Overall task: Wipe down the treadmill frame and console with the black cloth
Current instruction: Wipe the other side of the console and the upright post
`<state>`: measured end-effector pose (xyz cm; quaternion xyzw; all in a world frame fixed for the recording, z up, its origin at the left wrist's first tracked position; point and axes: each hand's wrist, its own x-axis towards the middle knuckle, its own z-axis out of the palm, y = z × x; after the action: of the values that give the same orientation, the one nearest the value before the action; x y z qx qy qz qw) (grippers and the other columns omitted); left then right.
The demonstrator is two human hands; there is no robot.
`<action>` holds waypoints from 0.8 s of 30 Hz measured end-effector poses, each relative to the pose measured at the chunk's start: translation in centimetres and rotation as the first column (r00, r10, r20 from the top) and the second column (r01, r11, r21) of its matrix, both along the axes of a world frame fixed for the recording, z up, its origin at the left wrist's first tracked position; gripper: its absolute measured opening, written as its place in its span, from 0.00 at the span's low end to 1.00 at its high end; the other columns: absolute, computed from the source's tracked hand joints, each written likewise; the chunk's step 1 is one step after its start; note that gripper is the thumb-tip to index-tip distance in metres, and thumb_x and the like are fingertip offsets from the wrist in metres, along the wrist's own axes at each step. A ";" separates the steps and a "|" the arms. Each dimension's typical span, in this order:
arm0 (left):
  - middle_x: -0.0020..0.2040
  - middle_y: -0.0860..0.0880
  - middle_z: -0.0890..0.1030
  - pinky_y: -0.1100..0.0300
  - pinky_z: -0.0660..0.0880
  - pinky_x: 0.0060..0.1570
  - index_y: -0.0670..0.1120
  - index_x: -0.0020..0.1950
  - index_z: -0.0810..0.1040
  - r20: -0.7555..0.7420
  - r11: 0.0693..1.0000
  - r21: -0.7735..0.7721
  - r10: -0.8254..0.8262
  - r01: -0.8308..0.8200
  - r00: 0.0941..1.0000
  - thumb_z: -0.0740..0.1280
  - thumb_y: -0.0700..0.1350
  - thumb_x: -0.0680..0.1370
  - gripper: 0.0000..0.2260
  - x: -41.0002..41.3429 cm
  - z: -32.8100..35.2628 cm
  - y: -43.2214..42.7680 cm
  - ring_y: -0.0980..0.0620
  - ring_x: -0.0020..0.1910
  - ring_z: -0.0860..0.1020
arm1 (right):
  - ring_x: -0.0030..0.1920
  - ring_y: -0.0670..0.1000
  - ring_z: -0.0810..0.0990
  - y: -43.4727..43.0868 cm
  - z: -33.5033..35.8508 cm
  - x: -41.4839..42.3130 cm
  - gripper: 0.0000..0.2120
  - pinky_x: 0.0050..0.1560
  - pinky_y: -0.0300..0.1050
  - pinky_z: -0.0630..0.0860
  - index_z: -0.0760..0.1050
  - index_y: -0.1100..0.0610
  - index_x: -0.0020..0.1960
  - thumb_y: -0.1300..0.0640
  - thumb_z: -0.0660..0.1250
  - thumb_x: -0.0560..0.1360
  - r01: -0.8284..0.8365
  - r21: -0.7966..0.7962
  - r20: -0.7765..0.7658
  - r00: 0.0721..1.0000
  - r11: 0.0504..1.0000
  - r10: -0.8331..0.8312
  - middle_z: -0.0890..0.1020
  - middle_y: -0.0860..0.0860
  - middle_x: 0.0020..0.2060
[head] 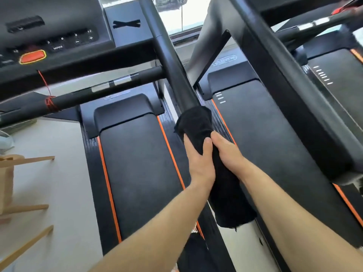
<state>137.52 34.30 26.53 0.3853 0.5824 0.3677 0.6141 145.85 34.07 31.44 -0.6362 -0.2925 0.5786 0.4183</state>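
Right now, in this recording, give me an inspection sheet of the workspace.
Surface: black treadmill belt with orange edge stripes, bare.
Job's things: black cloth wrapped around the black padded handrail; dark console with orange-red stop button.
Clutter: pale wooden frame on the floor at left.
Grippers: left hand and right hand both grip the cloth.
Cables: red cord tied on the crossbar.
Surroundings: second treadmill at right.

Handrail [172,71] free above cloth [198,124]; crossbar [110,85] blocks left, neighbouring treadmill upright [275,79] crowds right.
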 end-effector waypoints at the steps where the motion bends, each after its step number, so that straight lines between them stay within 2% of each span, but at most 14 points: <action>1: 0.77 0.56 0.67 0.50 0.64 0.75 0.59 0.81 0.55 -0.018 1.000 -0.007 -0.003 0.003 1.000 0.64 0.56 0.80 0.31 0.1 0.0 -1.7 0.54 0.74 0.68 | 0.31 0.32 0.77 -1.3 -0.5 0.0 0.18 0.37 0.26 0.71 0.71 0.49 0.42 0.60 0.51 0.86 -0.020 0.010 0.004 1.000 1.000 0.020 0.80 0.35 0.28; 3: 0.78 0.55 0.66 0.49 0.64 0.75 0.60 0.81 0.55 -0.053 1.000 -0.010 0.012 -0.013 0.998 0.63 0.61 0.77 0.34 0.3 -0.1 -2.1 0.53 0.75 0.67 | 0.34 0.29 0.77 -1.7 -0.5 -0.1 0.14 0.38 0.23 0.70 0.74 0.48 0.50 0.60 0.52 0.86 0.003 0.002 0.011 1.000 1.000 -0.003 0.81 0.34 0.33; 5: 0.77 0.53 0.68 0.48 0.65 0.74 0.59 0.81 0.55 -0.064 1.000 -0.003 0.022 -0.023 0.998 0.62 0.66 0.73 0.38 0.4 -0.4 0.2 0.51 0.74 0.68 | 0.35 0.25 0.75 0.3 -0.5 0.1 0.10 0.38 0.19 0.68 0.71 0.46 0.58 0.58 0.54 0.86 0.016 0.013 0.079 0.997 1.000 -0.017 0.77 0.34 0.41; 7: 0.75 0.51 0.70 0.48 0.68 0.72 0.59 0.81 0.56 -0.066 1.000 -0.016 0.010 -0.011 0.998 0.64 0.67 0.70 0.41 0.3 -0.6 4.0 0.49 0.72 0.71 | 0.42 0.30 0.76 2.7 -0.6 0.3 0.09 0.45 0.23 0.70 0.73 0.45 0.61 0.52 0.56 0.85 -0.003 0.007 0.097 0.995 1.000 0.002 0.77 0.36 0.44; 9: 0.74 0.51 0.72 0.47 0.70 0.71 0.58 0.81 0.56 -0.052 1.000 -0.016 -0.002 0.001 0.999 0.65 0.65 0.73 0.38 0.1 -0.5 6.3 0.49 0.70 0.73 | 0.49 0.40 0.79 4.4 -1.5 0.7 0.12 0.52 0.36 0.73 0.77 0.47 0.59 0.47 0.56 0.84 -0.011 -0.010 0.099 0.995 1.000 0.012 0.80 0.39 0.47; 10: 0.74 0.51 0.73 0.48 0.70 0.70 0.58 0.81 0.56 -0.049 1.000 -0.009 0.006 -0.007 0.999 0.65 0.63 0.76 0.35 0.1 -0.5 6.3 0.49 0.69 0.74 | 0.50 0.41 0.79 4.5 -1.9 0.8 0.13 0.53 0.38 0.74 0.78 0.48 0.59 0.46 0.56 0.84 -0.020 -0.019 0.104 0.994 1.000 0.022 0.81 0.40 0.48; 12: 0.73 0.53 0.73 0.50 0.69 0.71 0.59 0.81 0.55 -0.038 1.000 0.004 0.005 -0.005 0.999 0.63 0.59 0.81 0.31 0.1 -0.3 4.7 0.50 0.69 0.74 | 0.52 0.39 0.79 2.8 -2.3 0.8 0.15 0.57 0.38 0.73 0.76 0.50 0.63 0.47 0.54 0.85 -0.044 0.005 0.121 0.992 0.999 0.043 0.81 0.42 0.52; 14: 0.75 0.55 0.70 0.54 0.67 0.72 0.60 0.81 0.54 -0.022 1.000 0.019 0.014 -0.013 1.000 0.62 0.55 0.83 0.29 0.2 0.4 0.9 0.52 0.71 0.72 | 0.53 0.33 0.79 -0.5 -2.1 0.6 0.15 0.55 0.32 0.72 0.75 0.49 0.66 0.49 0.53 0.86 -0.033 0.027 0.111 0.993 0.999 0.030 0.80 0.39 0.55; 17: 0.77 0.56 0.66 0.59 0.63 0.73 0.57 0.82 0.56 -0.049 0.998 0.055 0.017 -0.014 0.999 0.63 0.50 0.83 0.28 0.2 0.6 -5.8 0.56 0.74 0.67 | 0.43 0.21 0.74 -6.3 -0.4 -0.4 0.12 0.46 0.19 0.67 0.70 0.45 0.60 0.58 0.52 0.86 0.027 0.023 0.039 0.999 0.999 -0.028 0.76 0.33 0.50; 19: 0.79 0.56 0.64 0.64 0.61 0.72 0.54 0.82 0.55 -0.063 0.998 0.061 0.016 -0.012 0.998 0.64 0.48 0.83 0.29 0.0 0.8 -10.1 0.59 0.74 0.65 | 0.40 0.19 0.73 -9.7 0.1 -0.9 0.13 0.43 0.17 0.65 0.69 0.47 0.58 0.62 0.50 0.86 0.049 0.041 0.026 0.998 0.998 -0.050 0.74 0.35 0.48; 21: 0.79 0.56 0.63 0.69 0.60 0.70 0.53 0.82 0.54 -0.083 0.998 0.064 0.005 0.000 0.997 0.64 0.49 0.83 0.30 0.0 0.7 -12.8 0.61 0.74 0.64 | 0.41 0.19 0.72 -11.4 -0.3 -1.0 0.15 0.45 0.17 0.65 0.71 0.45 0.54 0.62 0.50 0.86 0.035 0.033 0.043 0.998 0.999 -0.036 0.74 0.33 0.48; 23: 0.79 0.52 0.64 0.62 0.61 0.74 0.50 0.82 0.53 -0.117 0.995 0.095 -0.004 0.016 0.993 0.64 0.51 0.83 0.31 0.3 0.3 -12.5 0.57 0.76 0.64 | 0.43 0.22 0.74 -11.0 -0.9 -0.8 0.15 0.50 0.22 0.66 0.73 0.45 0.51 0.60 0.52 0.86 0.050 0.006 0.099 0.994 0.999 -0.050 0.78 0.32 0.47; 24: 0.78 0.49 0.65 0.57 0.62 0.74 0.49 0.82 0.54 -0.127 0.993 0.117 0.010 0.005 0.992 0.65 0.52 0.82 0.32 0.4 -0.1 -11.2 0.54 0.75 0.65 | 0.48 0.27 0.74 -10.3 -1.4 -0.6 0.13 0.52 0.25 0.66 0.75 0.48 0.53 0.59 0.53 0.86 0.082 0.005 0.128 0.988 0.997 -0.082 0.79 0.35 0.50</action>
<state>137.97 23.12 26.47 0.4426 0.5984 0.3765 0.5516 145.28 23.77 30.01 -0.6835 -0.2922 0.5191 0.4218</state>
